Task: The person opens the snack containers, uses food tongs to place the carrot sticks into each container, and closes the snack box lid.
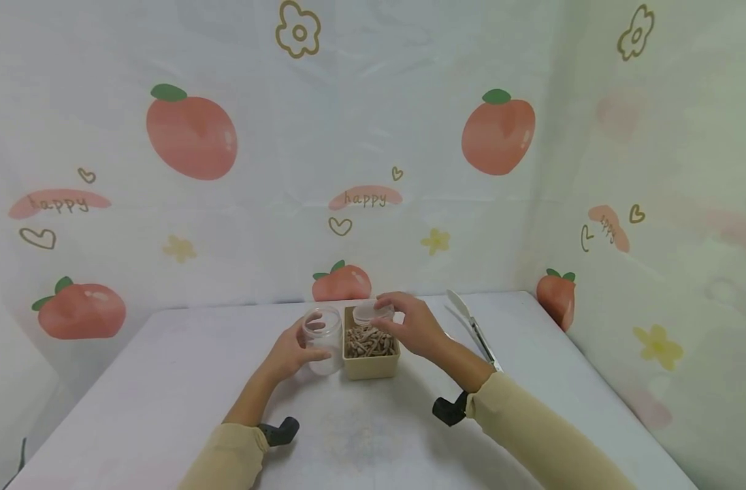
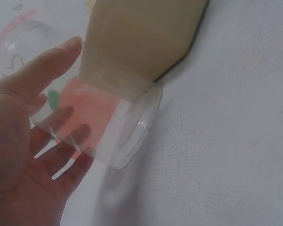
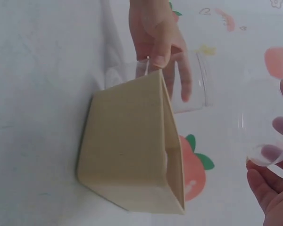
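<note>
We grip a clear jar (image 1: 325, 345) with our left hand (image 1: 288, 352) and pinch a clear lid (image 1: 367, 313) in our right hand (image 1: 414, 325) — above the tan box (image 1: 371, 369) of brown pieces (image 1: 368, 343) between them.

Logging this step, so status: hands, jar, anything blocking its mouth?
Left hand gripping clear jar. Right hand holding clear lid above tan box of brown pieces. Jar uncovered; nothing seen blocking its mouth.
</note>
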Tool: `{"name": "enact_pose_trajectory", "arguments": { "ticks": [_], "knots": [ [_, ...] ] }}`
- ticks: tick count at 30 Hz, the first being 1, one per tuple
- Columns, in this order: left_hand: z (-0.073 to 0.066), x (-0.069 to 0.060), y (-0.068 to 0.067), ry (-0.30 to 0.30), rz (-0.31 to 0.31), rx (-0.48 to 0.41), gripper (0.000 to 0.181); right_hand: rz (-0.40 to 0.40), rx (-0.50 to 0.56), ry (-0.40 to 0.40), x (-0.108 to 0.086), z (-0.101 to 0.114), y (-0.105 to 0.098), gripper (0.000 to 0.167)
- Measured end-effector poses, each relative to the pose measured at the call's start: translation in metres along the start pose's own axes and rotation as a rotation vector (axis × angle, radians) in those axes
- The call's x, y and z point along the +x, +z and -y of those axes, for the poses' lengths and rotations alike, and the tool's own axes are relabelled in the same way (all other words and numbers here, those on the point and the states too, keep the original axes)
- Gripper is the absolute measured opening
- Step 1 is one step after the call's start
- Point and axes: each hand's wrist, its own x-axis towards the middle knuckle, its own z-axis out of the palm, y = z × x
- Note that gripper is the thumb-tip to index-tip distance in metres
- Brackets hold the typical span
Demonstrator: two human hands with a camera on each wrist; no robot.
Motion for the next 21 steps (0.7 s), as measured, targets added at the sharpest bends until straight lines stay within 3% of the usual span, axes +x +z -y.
{"name": "enact_pose_trajectory", "arguments": {
  "ticks": [3, 10, 15, 21],
  "knots": [
    [-0.004, -0.002, -0.001, 0.012, -0.001, -0.006, 0.081, 0.019, 0.021, -0.008, -0.007, -0.001, -0.001, 0.026],
    [-0.035, -0.015, -0.005, 0.016, 0.018, -0.022, 0.079, 0.087, 0.058, -0.027, -0.025, -0.002, -0.004, 0.029],
    [-0.041, -0.019, -0.004, 0.006, 0.012, -0.017, 0.077, 0.164, 0.082, -0.042, -0.039, -0.005, -0.004, 0.03],
    [-0.039, -0.02, -0.003, 0.011, 0.011, -0.016, 0.078, 0.224, 0.116, -0.097, -0.053, -0.01, -0.001, 0.027]
  ]
}}
